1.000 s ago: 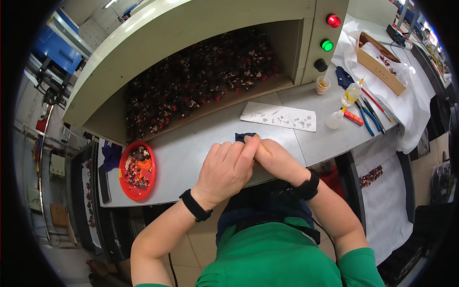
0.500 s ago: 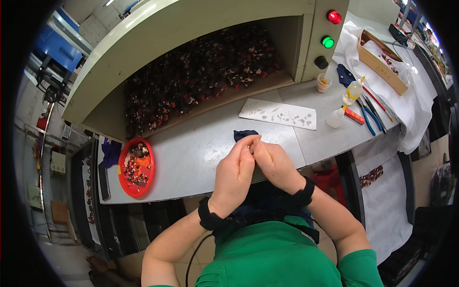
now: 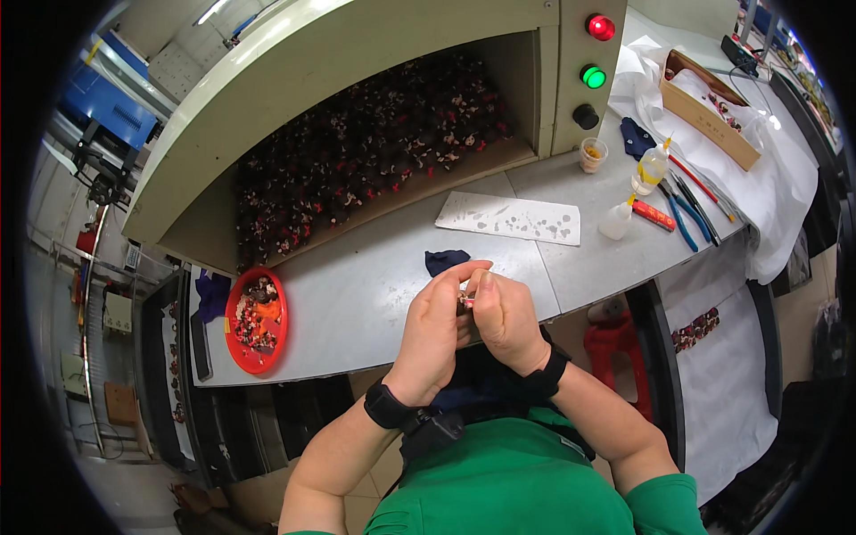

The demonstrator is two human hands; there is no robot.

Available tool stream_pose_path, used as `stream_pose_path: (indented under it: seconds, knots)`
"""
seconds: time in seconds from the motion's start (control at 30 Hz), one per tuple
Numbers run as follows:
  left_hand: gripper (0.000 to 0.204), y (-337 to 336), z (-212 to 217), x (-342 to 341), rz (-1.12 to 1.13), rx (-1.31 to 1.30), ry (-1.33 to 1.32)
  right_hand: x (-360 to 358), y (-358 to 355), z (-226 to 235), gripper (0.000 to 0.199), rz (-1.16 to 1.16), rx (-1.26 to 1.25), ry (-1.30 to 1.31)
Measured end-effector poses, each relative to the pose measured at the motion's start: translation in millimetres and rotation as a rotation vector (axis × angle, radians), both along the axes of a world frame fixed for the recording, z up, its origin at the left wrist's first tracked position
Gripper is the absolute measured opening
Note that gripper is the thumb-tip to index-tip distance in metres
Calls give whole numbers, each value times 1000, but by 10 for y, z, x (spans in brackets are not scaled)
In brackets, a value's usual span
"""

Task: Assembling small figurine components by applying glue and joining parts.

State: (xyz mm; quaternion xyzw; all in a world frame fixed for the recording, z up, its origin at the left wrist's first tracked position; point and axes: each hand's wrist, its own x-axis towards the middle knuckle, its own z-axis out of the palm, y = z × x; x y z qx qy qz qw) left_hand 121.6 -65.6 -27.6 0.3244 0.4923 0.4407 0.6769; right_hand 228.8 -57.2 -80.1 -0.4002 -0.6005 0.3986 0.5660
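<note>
At the left of the frame a red dish (image 3: 257,321) heaped with small dark and red pieces sits on the grey table (image 3: 374,294), with a dark blue cloth (image 3: 212,294) just beyond its upper left edge. Moving toward the centre, the left hand (image 3: 434,330) is raised above the near table edge, its fingers (image 3: 464,272) curled inward and pressed toward the right hand. Between the two hands, just below centre frame, a small dark piece (image 3: 464,303) is pinched; it is mostly hidden, so its shape, its long axis and the way it points cannot be told. It lies at the left fingertips' inner side and directly left of the right thumb, equally close to both hands. The right hand (image 3: 506,319) closes on it from the right, fingers bunched tight together. Just above the hands a folded navy scrap (image 3: 444,260) lies on the table, apart from them. Farther up and right a white sheet speckled with spots (image 3: 510,218) lies with its long axis running left to right, slightly tilted downward. At upper right stand two small squeeze bottles (image 3: 617,219) near blue-handled pliers (image 3: 682,209).
</note>
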Motion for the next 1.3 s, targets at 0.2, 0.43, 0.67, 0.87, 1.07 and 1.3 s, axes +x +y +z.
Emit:
stream_pose_path:
  seconds: [0.2,0.43,0.67,0.87,1.07,1.3]
  knots:
    - [39,10,-93,-128,-71,-71,-165,-23,-18,10,38,-68,51,-20]
    - [39,63,92,-185,-57,22,204,-67,44,175,30,55,-139,78]
    - [43,18,150,-357,-141,21,123,97,94,327,31,23,351,-622]
    - [41,13,-58,-329,-40,272,158,-23,72,350,31,119,3,-452]
    - [38,-3,-112,-411,-114,376,368,-65,53,239,46,312,-384,-120]
    - [36,-58,-145,-402,-48,435,205,-35,110,272,45,577,-758,208]
